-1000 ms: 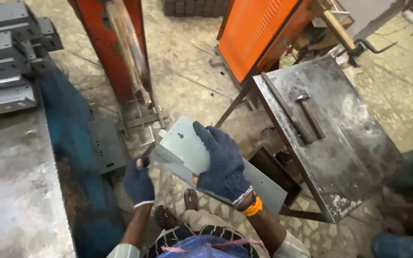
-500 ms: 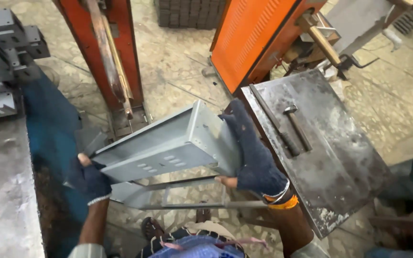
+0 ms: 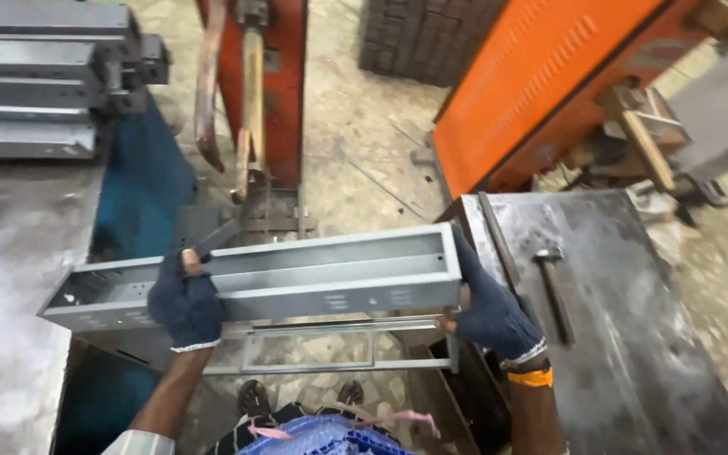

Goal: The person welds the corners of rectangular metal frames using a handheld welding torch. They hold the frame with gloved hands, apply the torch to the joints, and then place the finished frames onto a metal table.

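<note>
While both gloved hands are up at chest level, I've got a long grey sheet-metal channel carried between them, roughly level, open side up and slightly toward the camera; left hand clenched round the channel about a third in from its left end, thumb over the top edge, fingertip poking out of the dark knit glove; right hand grasping the channel's right end cap, palm wrapped round the corner, orange wristband at the wrist; channel hangs in the air over the floor gap between the two benches, touching neither as far as I can tell; small punched slots visible on its front face; directly under it a thin rectangular metal frame, near but I can't tell whether touching; right of me a steel work table, stained, with a hammer lying on it just beside my right hand; left side a grey bench top with blue side panel; stack of similar grey channels on its far end; orange-red machine column ahead with a lever arm hanging down; orange louvred cabinet upper right; wooden-handled tool beside it; sandalled feet show below.
</note>
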